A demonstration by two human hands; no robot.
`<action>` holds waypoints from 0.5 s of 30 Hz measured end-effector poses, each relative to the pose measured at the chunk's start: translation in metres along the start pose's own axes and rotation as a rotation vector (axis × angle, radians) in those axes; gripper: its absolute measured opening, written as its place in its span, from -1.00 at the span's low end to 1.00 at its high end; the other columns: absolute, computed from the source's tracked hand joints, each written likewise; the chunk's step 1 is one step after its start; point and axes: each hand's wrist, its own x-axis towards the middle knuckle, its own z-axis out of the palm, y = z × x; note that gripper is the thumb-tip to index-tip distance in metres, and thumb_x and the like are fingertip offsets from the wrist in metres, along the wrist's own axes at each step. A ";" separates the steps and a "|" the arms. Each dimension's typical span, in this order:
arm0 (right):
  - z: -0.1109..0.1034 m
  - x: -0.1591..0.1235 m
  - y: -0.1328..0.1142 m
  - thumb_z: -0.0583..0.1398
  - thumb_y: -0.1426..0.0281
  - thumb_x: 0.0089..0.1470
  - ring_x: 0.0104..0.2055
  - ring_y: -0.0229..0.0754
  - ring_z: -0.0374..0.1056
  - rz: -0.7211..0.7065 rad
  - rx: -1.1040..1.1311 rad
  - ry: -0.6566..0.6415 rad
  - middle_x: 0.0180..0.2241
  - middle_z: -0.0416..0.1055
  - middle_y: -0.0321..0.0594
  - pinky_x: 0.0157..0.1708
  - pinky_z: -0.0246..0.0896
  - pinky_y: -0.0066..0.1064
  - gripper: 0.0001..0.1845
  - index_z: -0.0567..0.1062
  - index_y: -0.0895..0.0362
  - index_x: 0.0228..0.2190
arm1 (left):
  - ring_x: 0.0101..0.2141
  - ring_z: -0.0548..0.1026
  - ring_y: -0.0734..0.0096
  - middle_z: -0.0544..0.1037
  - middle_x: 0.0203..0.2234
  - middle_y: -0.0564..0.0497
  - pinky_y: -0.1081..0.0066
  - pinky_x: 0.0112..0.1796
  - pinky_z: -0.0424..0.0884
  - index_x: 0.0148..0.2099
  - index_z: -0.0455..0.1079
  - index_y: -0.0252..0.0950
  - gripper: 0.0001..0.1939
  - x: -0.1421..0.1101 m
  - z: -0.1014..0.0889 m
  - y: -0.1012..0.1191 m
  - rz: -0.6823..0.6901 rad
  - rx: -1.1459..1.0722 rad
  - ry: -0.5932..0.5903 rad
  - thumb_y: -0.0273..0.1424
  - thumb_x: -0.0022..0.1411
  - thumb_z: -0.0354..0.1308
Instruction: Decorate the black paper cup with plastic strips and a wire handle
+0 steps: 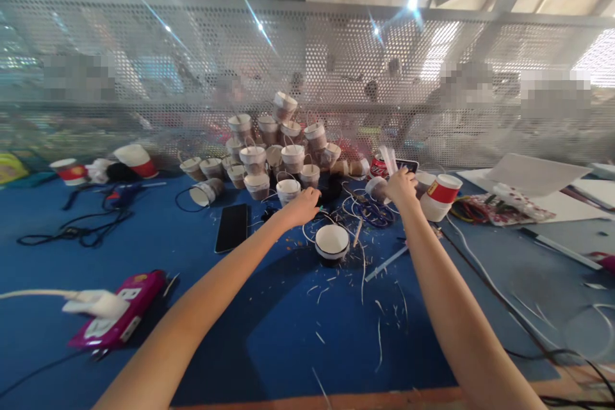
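Note:
My left hand is closed above the table, in front of the stacked small buckets. A tiny teal tip shows at its fingers; I cannot make out what it belongs to. Farther right, my right hand has its fingers bent around the lower end of several clear glue sticks, though the grip is partly hidden. A white cup with a dark rim stands upright between my arms, touched by neither hand. Behind my left hand, small wrapped cup buckets with thin handles are piled in tiers.
A magenta power strip with a white plug lies at left, near a black phone. Red-and-white paper cups stand at both sides. Blue cord and white scraps lie mid-table. A perforated metal screen closes the back.

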 end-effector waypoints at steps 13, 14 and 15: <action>-0.015 -0.002 -0.016 0.11 0.46 0.03 0.05 0.08 0.29 -0.244 0.017 -0.123 -0.06 0.39 0.25 -0.06 0.20 -0.33 -0.57 0.44 0.41 -0.06 | -0.11 0.45 0.27 0.45 -0.11 -0.15 0.30 -0.11 0.38 -0.03 0.33 -0.36 -0.72 0.119 -0.005 0.001 -0.041 0.075 -0.155 -0.51 0.19 0.09; -0.016 -0.002 -0.021 0.11 0.46 0.04 0.03 0.03 0.31 -0.287 0.032 -0.148 -0.08 0.42 0.20 -0.09 0.21 -0.39 -0.60 0.46 0.38 -0.08 | -0.11 0.44 0.28 0.43 -0.08 -0.14 0.24 -0.12 0.40 0.01 0.30 -0.35 -0.69 0.124 0.000 0.002 -0.050 0.076 -0.176 -0.41 0.22 0.09; -0.016 -0.003 -0.025 0.11 0.44 0.05 0.01 0.00 0.34 -0.320 0.044 -0.177 -0.10 0.45 0.15 -0.12 0.22 -0.44 -0.63 0.48 0.35 -0.11 | -0.12 0.43 0.28 0.40 -0.06 -0.12 0.18 -0.13 0.42 0.04 0.28 -0.34 -0.65 0.129 0.004 0.002 -0.067 0.076 -0.193 -0.32 0.24 0.08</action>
